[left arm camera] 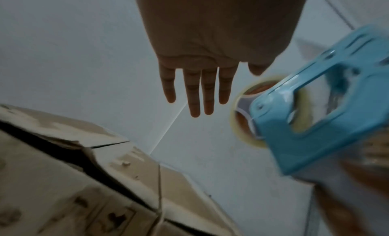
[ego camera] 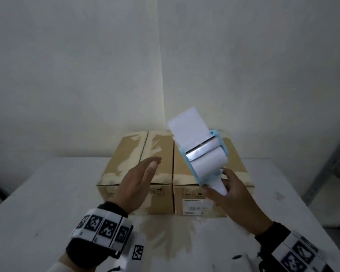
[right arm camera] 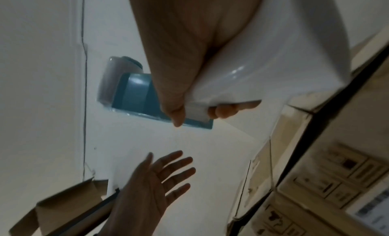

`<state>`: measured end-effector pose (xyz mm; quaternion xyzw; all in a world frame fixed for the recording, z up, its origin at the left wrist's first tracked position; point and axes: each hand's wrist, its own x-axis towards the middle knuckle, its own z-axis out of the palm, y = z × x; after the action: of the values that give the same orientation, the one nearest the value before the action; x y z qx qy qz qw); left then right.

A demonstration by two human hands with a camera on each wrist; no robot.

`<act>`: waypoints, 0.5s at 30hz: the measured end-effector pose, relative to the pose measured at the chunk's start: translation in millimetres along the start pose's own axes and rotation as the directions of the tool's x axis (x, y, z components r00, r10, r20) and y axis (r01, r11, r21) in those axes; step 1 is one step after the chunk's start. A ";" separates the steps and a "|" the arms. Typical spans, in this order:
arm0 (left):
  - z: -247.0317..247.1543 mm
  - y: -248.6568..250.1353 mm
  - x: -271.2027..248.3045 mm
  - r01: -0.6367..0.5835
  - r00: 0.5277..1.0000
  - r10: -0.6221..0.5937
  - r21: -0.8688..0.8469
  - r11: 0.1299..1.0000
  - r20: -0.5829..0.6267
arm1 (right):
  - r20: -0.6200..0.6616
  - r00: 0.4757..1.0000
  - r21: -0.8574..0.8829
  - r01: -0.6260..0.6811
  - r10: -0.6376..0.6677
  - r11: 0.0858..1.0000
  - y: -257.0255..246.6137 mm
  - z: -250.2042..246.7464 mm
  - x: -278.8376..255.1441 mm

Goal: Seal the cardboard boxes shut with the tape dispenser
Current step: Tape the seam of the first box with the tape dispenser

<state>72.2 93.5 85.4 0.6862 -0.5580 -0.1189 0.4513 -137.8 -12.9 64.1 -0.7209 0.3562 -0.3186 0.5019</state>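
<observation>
Tape dispenser (ego camera: 202, 152), blue frame, white handle, raised above the right-hand cardboard box (ego camera: 210, 173), nose tilted up toward the wall. Two boxes sit flush side by side at the table's (ego camera: 37, 193) far edge, against the wall; left box (ego camera: 133, 154) with flaps closed. Right hand (ego camera: 236, 197) wraps the handle, wrist low. Left hand (ego camera: 137, 183) hovers edge-on over the left box, fingers straight and together, touching nothing. Bare tabletop nearer the person.

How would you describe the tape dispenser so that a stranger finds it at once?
On the white table two cardboard boxes stand side by side against the wall. Above the right-hand box, the right hand grips the tape dispenser by its white handle. Its light blue frame sets it apart: the only coloured thing there.
</observation>
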 end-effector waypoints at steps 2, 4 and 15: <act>-13.3 3.8 -1.8 -0.036 0.999 0.034 -0.164 0.986 -0.014 | -0.067 0.998 -0.048 -0.008 0.004 0.999 -5.1 13.0 4.8; -25.5 3.4 -1.4 -0.076 0.997 0.079 -0.205 0.976 0.004 | -0.079 0.997 -0.089 0.000 -0.007 0.996 -10.9 23.3 10.8; -97.8 -92.3 33.0 0.058 0.998 -0.058 0.050 0.997 -0.007 | -0.185 0.974 0.145 -0.106 0.133 0.984 -34.6 65.9 38.8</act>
<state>209.7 109.5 82.5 0.7134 -0.5395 -0.1161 0.4319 -56.2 -4.1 81.6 -0.6282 0.4239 -0.3797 0.5304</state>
